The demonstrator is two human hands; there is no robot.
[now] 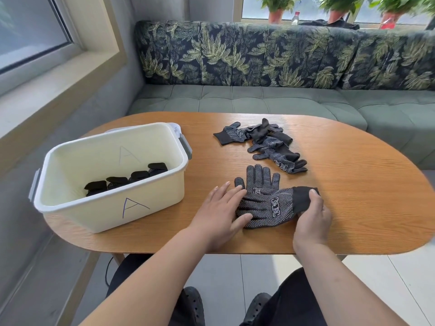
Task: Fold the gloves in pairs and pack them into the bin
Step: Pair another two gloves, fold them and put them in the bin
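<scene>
Gloves of black knit with white grip dots are being paired. The pair in hand lies at the lower centre of the frame on the wooden bench. The lower glove points its fingers toward the top of the frame, and the crosswise glove lies over it with its cuff to the right. The left hand lies flat with straight fingers, pressing down the crosswise glove's fingertips. The right hand pinches the cuff between thumb and curled fingers.

The two gloves are not lined up, so the step in hand is probably matching them before the fold. To do it well, the right hand should swing the cuff round until finger lies over finger. The left hand should pin the lower glove against sliding, then smooth both flat and fold firmly so the bundle holds.

Loose gloves are heaped at the upper centre. At left, the cream bin marked A holds a row of folded pairs, with room beside them.
</scene>
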